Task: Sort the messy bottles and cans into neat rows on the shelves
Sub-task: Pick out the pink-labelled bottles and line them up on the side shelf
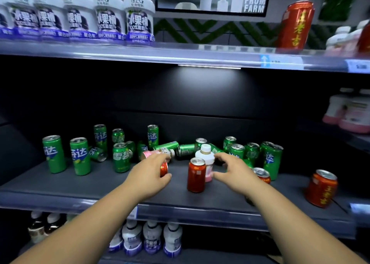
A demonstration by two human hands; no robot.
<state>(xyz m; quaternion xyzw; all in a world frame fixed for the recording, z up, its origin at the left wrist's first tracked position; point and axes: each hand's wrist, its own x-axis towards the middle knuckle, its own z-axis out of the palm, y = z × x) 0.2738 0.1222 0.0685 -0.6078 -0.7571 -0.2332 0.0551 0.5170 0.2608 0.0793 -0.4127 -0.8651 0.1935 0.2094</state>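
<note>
On the dark middle shelf stand and lie several green cans, some toppled in a heap at the back. My left hand curls round a red can lying on its side, just in front of a toppled pink bottle. My right hand reaches with spread, bent fingers around an upright pink-and-white bottle and holds nothing. A red can stands upright right in front of that bottle.
More red cans stand at the right and behind my right wrist. The top shelf carries a row of white-purple bottles, a red can and pink bottles. Bottles fill the lower shelf.
</note>
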